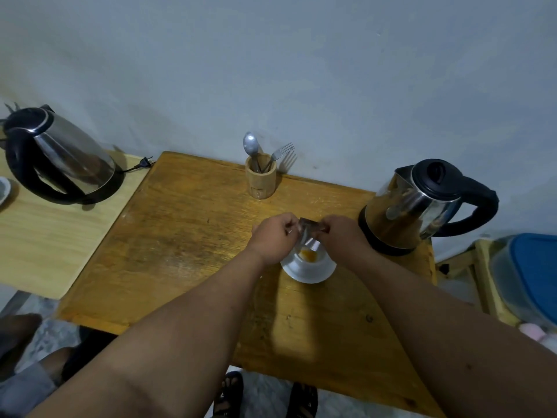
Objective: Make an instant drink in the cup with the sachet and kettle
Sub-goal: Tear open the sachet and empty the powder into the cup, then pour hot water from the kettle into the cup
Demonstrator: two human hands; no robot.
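While both arms reach forward, left hand [275, 236] and right hand [342, 235] pinch sachet [312, 228].

A plain home corner; wooden table [187, 251], two kettles [422, 203], cutlery holder [260, 179] against a bare wall.

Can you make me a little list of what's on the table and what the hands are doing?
hands: left hand and right hand both pinch the sachet
sachet: held above the cup
cup: white, orange powder inside
near kettle: on the brown table, right of the cup
holder: spoon and fork inside
other kettle: on the pale table to the left
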